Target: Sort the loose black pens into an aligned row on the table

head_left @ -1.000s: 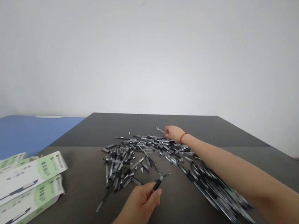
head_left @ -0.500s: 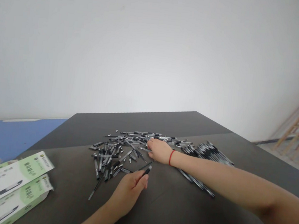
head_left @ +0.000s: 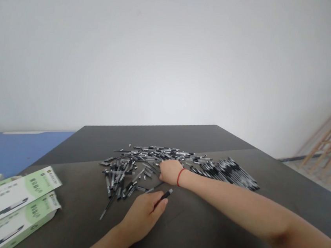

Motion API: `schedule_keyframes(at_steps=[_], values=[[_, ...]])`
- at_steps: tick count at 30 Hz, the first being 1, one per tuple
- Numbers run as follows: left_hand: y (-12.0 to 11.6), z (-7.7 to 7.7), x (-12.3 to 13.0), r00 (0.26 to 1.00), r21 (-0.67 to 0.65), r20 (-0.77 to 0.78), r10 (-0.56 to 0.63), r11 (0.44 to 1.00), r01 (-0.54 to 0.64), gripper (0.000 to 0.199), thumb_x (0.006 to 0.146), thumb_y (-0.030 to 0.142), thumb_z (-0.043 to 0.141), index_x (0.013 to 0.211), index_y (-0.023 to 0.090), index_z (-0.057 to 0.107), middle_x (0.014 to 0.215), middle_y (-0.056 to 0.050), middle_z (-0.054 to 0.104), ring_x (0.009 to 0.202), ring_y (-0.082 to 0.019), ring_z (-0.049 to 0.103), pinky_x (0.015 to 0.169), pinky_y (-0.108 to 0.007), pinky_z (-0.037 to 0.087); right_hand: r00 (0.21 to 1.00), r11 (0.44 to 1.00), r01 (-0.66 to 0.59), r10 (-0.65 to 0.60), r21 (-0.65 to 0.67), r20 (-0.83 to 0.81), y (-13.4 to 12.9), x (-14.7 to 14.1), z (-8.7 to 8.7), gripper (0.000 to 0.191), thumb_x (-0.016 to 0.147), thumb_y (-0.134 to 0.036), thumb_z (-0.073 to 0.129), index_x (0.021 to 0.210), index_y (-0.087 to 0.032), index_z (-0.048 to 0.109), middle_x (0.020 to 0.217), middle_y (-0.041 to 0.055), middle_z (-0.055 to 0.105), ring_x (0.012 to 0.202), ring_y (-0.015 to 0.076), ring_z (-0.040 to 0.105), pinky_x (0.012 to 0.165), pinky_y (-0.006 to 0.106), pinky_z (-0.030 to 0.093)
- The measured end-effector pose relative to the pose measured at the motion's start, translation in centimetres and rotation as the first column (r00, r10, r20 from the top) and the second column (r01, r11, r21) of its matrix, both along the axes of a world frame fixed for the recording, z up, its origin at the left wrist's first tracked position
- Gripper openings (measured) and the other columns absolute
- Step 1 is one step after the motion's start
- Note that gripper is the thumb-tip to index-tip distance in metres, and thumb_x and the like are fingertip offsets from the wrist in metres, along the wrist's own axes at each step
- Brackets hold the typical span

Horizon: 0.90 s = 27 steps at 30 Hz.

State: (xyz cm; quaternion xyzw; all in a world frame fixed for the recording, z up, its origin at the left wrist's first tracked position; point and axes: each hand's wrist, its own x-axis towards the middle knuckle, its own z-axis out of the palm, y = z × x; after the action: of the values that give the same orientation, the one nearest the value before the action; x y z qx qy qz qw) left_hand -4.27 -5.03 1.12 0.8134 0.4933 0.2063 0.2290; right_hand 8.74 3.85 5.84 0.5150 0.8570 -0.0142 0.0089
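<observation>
Left hand (head_left: 143,212): fingers closed around a dark-gripped pen (head_left: 166,195), its pale end projecting past the thumb. Right hand (head_left: 170,172): positioned just ahead of the left, at the near side of scattered pen parts (head_left: 121,173); fingertips hidden, so whether it grips anything cannot be told. Beyond the right forearm, pens (head_left: 233,172) lie in a slanted row on the dark counter (head_left: 194,241). Green-and-white boxes (head_left: 18,199) are stacked at far left.
</observation>
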Motion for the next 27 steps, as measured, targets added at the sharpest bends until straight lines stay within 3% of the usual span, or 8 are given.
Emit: schedule_keyframes(at_steps=[5,7,9,11,14,16,22,27], values=[[0.2,-0.3,-0.3,0.998,0.044,-0.034,0.061,0.997,-0.059,0.031,0.094,0.034,0.03,0.074,0.021,0.049,0.068,0.0,0.059,0.066,-0.015,0.058,0.059,-0.022,0.035,0.997,0.998,0.059,-0.058,0.028,-0.048,-1.5,4.2,1.6,0.018,0.087,-0.026,0.053,0.097,-0.012,0.059,0.094,0.0079,0.062,0.084,0.0182,0.059,0.074,0.034,0.048],[0.4,-0.3,-0.5,0.995,0.061,-0.053,0.089,0.994,-0.086,0.03,0.095,0.035,0.028,0.083,0.021,0.052,0.074,-0.001,0.063,0.07,-0.016,0.061,0.061,-0.023,0.037,0.98,1.0,0.018,-0.017,0.002,-0.198,-2.5,6.6,1.4,0.005,0.082,-0.016,0.052,0.082,-0.014,0.056,0.077,0.0041,0.062,0.072,0.0149,0.058,0.066,0.026,0.044],[0.5,-0.3,-0.7,0.991,0.069,-0.078,0.11,0.992,-0.104,0.029,0.096,0.035,0.027,0.094,0.022,0.053,0.08,-0.002,0.066,0.077,-0.018,0.064,0.065,-0.023,0.039,0.884,0.987,-0.104,0.036,-0.12,-0.465,-3.4,8.9,0.7,0.005,0.077,-0.013,0.05,0.08,-0.017,0.051,0.069,-0.001,0.059,0.062,0.0112,0.053,0.058,0.021,0.039],[0.7,-0.3,-0.9,0.987,0.069,-0.113,0.117,0.992,-0.109,0.03,0.096,0.035,0.026,0.103,0.023,0.052,0.085,-0.002,0.068,0.082,-0.019,0.065,0.068,-0.024,0.041,0.744,0.954,-0.191,-0.013,-0.232,-0.668,-4.1,10.8,-0.2,0.006,0.078,-0.014,0.047,0.083,-0.018,0.047,0.064,-0.0041,0.055,0.057,0.0095,0.05,0.055,0.019,0.038],[0.9,-0.2,-1.3,0.982,0.098,-0.169,0.088,0.993,-0.072,0.03,0.095,0.036,0.029,0.112,0.024,0.051,0.094,-0.003,0.069,0.087,-0.02,0.065,0.073,-0.027,0.043,0.626,0.916,-0.244,-0.102,-0.319,-0.773,-4.3,12.5,-1.2,0.002,0.082,-0.021,0.045,0.083,-0.019,0.046,0.064,-0.004,0.055,0.058,0.0096,0.05,0.058,0.02,0.039],[1.0,-0.2,-1.7,0.978,0.129,-0.195,0.068,0.991,-0.043,0.029,0.094,0.035,0.032,0.112,0.024,0.053,0.101,-0.003,0.068,0.092,-0.02,0.064,0.077,-0.028,0.043,0.636,0.912,-0.251,-0.098,-0.326,-0.765,-4.2,13.0,-1.5,0.005,0.083,-0.023,0.046,0.083,-0.019,0.048,0.067,-0.0027,0.056,0.061,0.0102,0.051,0.06,0.021,0.039],[1.4,-0.1,-2.2,0.969,0.151,-0.245,0.043,0.989,-0.005,0.027,0.093,0.033,0.036,0.109,0.024,0.056,0.105,-0.002,0.067,0.095,-0.019,0.062,0.082,-0.029,0.043,0.812,0.973,-0.17,0.05,-0.154,-0.582,-4.2,13.6,-1.1,0.005,0.079,-0.017,0.049,0.077,-0.019,0.053,0.074,-0.0018,0.058,0.067,0.0111,0.049,0.061,0.021,0.035],[1.3,0.0,-2.2,0.965,0.12,-0.26,-0.008,0.992,0.041,0.025,0.093,0.032,0.037,0.107,0.026,0.057,0.099,0.0,0.068,0.091,-0.018,0.063,0.076,-0.027,0.044,0.834,0.988,-0.124,0.053,-0.092,-0.549,-4.5,13.6,-0.8,0.007,0.08,-0.017,0.049,0.078,-0.019,0.054,0.074,-0.0019,0.06,0.066,0.0111,0.05,0.061,0.021,0.035]])
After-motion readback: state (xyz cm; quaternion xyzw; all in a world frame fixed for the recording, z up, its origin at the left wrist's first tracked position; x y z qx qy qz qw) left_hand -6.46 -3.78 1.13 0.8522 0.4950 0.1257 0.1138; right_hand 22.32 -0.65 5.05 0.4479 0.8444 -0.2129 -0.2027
